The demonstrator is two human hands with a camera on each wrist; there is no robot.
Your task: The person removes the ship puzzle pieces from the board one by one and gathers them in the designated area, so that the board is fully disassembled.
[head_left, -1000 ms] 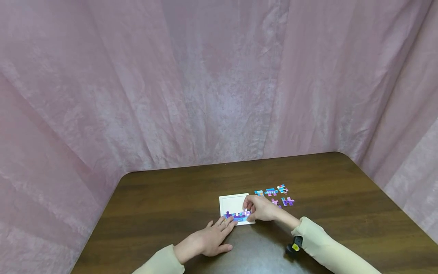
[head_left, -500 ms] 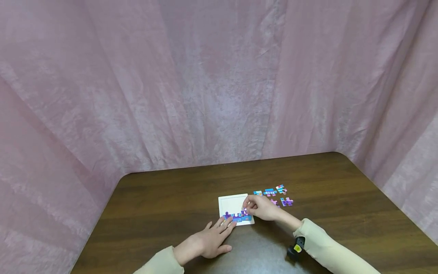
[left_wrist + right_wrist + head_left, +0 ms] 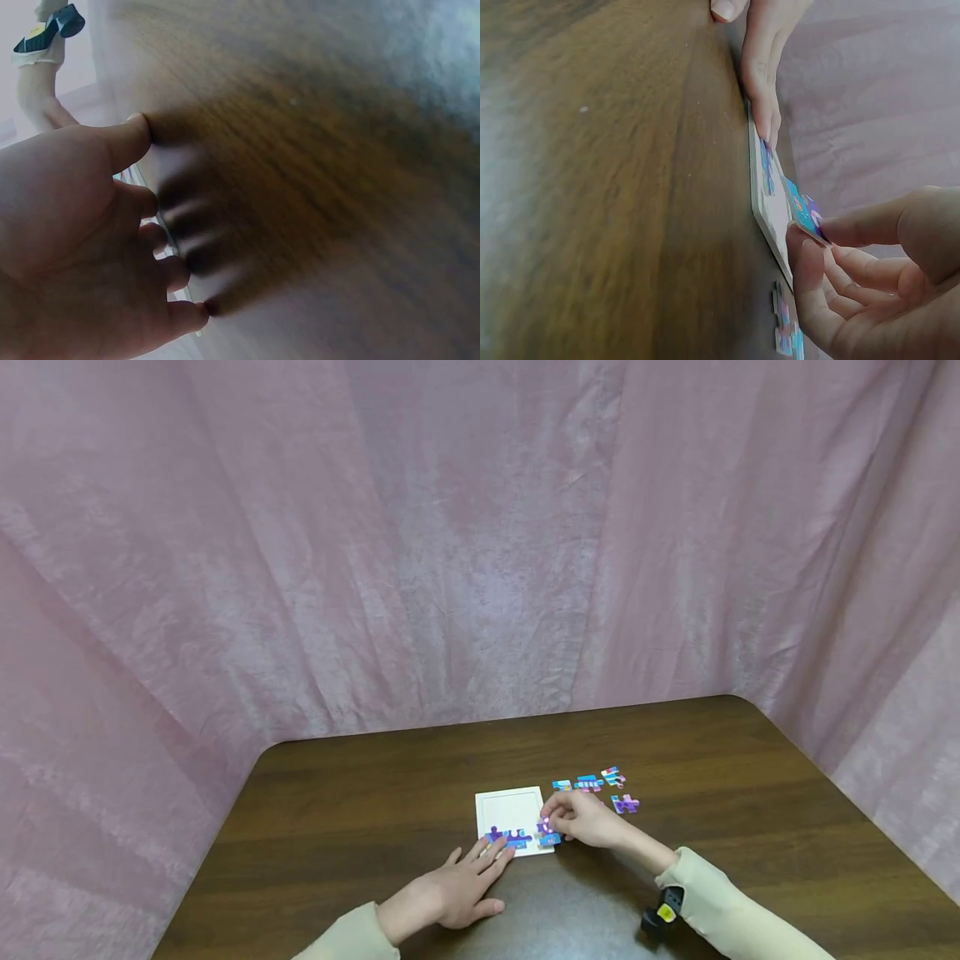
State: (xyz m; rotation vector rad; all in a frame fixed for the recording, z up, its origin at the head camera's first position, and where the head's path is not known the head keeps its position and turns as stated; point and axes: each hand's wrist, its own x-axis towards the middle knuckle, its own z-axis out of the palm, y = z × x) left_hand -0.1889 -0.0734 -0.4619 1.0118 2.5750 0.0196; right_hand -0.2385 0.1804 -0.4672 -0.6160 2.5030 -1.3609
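Observation:
My right hand [image 3: 588, 820] pinches a blue and purple jigsaw piece [image 3: 805, 211] between thumb and fingers. In the right wrist view the piece is tilted and raised above the right side of a white puzzle tray [image 3: 510, 802]. Several joined pieces [image 3: 516, 838] lie along the tray's near edge at the left. My left hand [image 3: 463, 885] lies flat with fingers spread, its fingertips on the tray's near left corner and those pieces. The left wrist view shows the left palm [image 3: 67, 225], with the tray mostly hidden behind the fingers.
Loose puzzle pieces lie right of the tray, among them a blue striped one [image 3: 589, 783], a red and blue one [image 3: 612, 776] and a purple one [image 3: 625, 804]. Another is partly covered by the right hand. Pink curtains [image 3: 480, 568] hang behind the wooden table [image 3: 375, 777].
The right hand has lifted the piece from the lower right of the tray and drawn it slightly right, leaving a gap beside the joined pieces. The left hand stays in place.

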